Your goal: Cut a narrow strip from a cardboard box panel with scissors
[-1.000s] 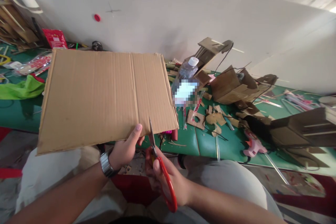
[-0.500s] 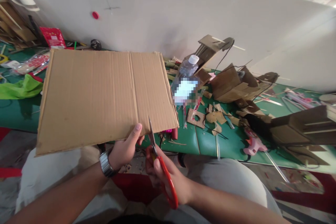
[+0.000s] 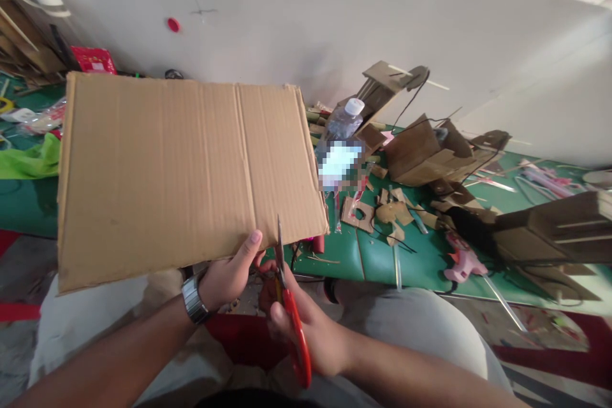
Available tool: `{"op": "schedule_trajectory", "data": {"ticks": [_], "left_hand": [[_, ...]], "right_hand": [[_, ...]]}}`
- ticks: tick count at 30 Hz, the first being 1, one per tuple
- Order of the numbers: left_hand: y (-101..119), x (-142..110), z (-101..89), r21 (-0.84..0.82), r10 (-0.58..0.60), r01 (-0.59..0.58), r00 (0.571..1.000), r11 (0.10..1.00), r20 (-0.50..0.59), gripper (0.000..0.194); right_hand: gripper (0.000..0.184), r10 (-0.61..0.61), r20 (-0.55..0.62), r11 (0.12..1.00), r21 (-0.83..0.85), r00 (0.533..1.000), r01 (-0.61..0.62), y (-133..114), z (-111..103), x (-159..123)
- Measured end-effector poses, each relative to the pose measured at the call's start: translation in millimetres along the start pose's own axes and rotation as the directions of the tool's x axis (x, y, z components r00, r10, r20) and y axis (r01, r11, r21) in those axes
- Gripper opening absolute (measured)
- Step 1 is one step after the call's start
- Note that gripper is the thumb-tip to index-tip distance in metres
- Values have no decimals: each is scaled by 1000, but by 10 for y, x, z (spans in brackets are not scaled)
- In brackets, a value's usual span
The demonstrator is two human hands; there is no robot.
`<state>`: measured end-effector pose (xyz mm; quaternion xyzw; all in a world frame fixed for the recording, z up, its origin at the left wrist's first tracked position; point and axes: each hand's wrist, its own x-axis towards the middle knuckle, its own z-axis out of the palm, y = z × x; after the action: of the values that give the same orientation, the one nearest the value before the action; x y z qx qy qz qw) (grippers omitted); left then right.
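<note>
A large brown corrugated cardboard sheet [image 3: 176, 166] is held up over my lap. My left hand [image 3: 229, 274], with a metal watch on the wrist, pinches its lower edge, thumb on the front face. My right hand [image 3: 301, 331] grips red-handled scissors [image 3: 289, 312]. Their blades point up and bite into the sheet's lower edge just right of my left thumb.
A green table [image 3: 363, 255] ahead carries a plastic water bottle [image 3: 342, 140], cardboard scraps [image 3: 377, 213], cardboard boxes [image 3: 425, 153], a pink glue gun [image 3: 461, 264] and wires. A green cloth [image 3: 29, 159] lies at the left. A white wall [image 3: 310, 25] stands behind.
The cardboard sheet has tilted and shifted left and a little up. The scissors have closed somewhat and sit slightly higher into the edge.
</note>
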<state>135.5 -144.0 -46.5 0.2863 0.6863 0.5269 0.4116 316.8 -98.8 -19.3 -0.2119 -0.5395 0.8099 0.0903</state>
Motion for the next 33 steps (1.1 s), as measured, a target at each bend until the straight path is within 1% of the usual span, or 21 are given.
{"op": "schedule_trajectory", "data": {"ticks": [4,9,12,14,17,19,24,28,31,33], "left_hand": [[93,8,0,35,38,-38,999,999,-22,70],[202,29,-12,82,3,0,1000,997,-31,75],[244,38,-17,83,-25,28,999,996,-35,77],[263,43,-13,55,-24,26,999,998,-37,77],[269,49,-6,13,4,-3,1000,1000,-31,77],[256,52,-12,23,21,-21,999,1000,-23,77],[186,58,-61,144,43,-41,999,989,-11,79],[173,63,-79,195,128,-131,991,972,27,77],[184,67,-84,239,162,-166,986,957,37,76],[179,72,-93,269,177,-181,984,946,38,74]], "right_hand": [[56,-3,75,998,57,997,-1,1,4,1],[63,86,73,993,74,994,-91,33,10,-20],[61,103,62,989,97,993,-109,45,17,-24],[60,111,50,987,108,992,-116,52,21,-25],[60,133,44,986,97,990,-137,61,22,-32],[59,130,47,988,79,990,-133,64,18,-38],[58,110,79,991,75,991,-115,96,5,-46],[61,128,64,986,98,990,-134,114,10,-46],[62,132,70,988,65,989,-137,66,30,-44],[62,108,80,993,44,991,-112,20,46,-45]]}}
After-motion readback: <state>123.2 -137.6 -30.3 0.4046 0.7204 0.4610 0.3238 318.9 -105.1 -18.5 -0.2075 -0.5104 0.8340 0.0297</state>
